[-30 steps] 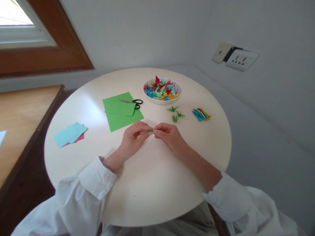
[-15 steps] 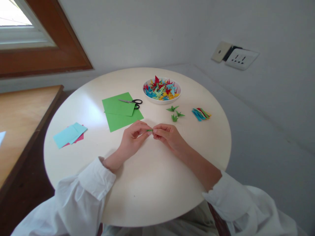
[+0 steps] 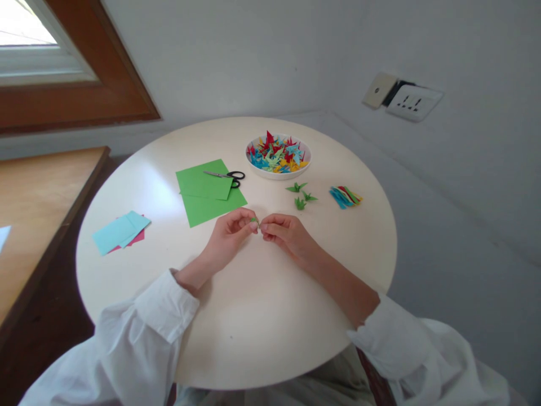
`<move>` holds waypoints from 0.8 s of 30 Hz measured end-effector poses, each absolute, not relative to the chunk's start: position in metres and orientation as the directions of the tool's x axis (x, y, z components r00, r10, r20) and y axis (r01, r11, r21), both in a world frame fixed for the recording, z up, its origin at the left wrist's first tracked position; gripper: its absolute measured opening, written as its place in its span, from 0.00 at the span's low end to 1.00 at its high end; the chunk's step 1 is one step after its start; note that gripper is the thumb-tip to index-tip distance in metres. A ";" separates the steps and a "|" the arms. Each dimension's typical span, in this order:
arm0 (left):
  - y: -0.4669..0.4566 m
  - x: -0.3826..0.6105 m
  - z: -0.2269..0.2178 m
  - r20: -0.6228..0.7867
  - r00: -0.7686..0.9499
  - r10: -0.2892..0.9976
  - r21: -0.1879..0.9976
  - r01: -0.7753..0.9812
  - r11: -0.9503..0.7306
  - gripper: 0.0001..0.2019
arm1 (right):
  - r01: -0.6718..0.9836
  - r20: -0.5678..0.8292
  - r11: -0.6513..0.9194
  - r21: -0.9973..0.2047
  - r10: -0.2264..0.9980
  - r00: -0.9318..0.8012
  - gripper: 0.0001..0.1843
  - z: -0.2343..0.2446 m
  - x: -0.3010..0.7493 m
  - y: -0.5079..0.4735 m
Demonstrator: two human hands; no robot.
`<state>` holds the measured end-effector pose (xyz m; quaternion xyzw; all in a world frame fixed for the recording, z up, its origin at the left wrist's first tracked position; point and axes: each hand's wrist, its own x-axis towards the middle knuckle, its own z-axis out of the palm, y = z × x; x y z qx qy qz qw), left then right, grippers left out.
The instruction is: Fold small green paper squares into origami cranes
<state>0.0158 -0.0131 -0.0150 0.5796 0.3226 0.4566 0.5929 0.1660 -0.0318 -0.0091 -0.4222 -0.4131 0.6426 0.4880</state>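
Between my two hands is a small folded piece of green paper [image 3: 254, 220], mostly covered by fingertips. My left hand [image 3: 230, 234] pinches it between thumb and fingers. From the other side my right hand [image 3: 287, 234] pinches its edge, fingers curled under. Just beyond the right hand lie three green paper cranes [image 3: 300, 203] on the white table. Farther back, a white bowl [image 3: 274, 176] holds many small folded cranes in red, blue, yellow and pale green.
Scissors [image 3: 217, 174] with black handles rest on green paper sheets [image 3: 207, 206]. Light blue paper [image 3: 114, 232] over pink paper [image 3: 137, 238] lies at left. A pile of coloured paper strips [image 3: 345, 197] is at right. The round white table [image 3: 253, 338] stands against the wall.
The green piece has tilted between my fingers and more of it shows above the left thumb. My right fingertips have shifted slightly left; the other things stay put.
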 end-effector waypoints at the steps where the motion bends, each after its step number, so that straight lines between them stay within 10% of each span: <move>1: -0.013 0.016 -0.015 0.125 0.393 0.911 0.980 -0.194 -0.051 0.10 | -0.278 -0.138 -0.182 -0.943 0.976 -0.169 0.02 -0.009 0.166 -0.032; 24: -0.009 0.017 -0.014 0.000 0.289 0.957 0.962 -0.260 0.078 0.10 | -0.263 -0.082 -0.125 -0.957 0.982 -0.169 0.08 -0.010 0.167 -0.033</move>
